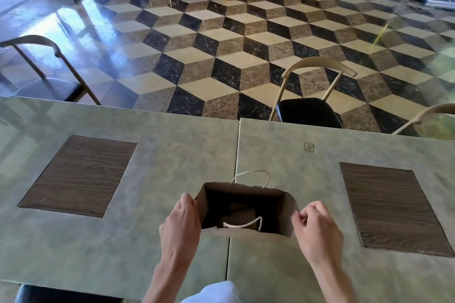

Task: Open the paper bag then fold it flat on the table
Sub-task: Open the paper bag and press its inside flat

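A brown paper bag stands upright and open on the green table, right over the seam between two tabletops. Its mouth faces me and the inside is dark. One white cord handle rises at the far rim, the other droops over the near rim. My left hand presses against the bag's left side panel, fingers curled at the rim. My right hand pinches the right side panel's edge between thumb and fingertips.
Two dark wood-grain inlays sit in the tabletops left and right of the bag. Chairs stand along the table's far edge, another at far left. Beyond lies a checkered tile floor.
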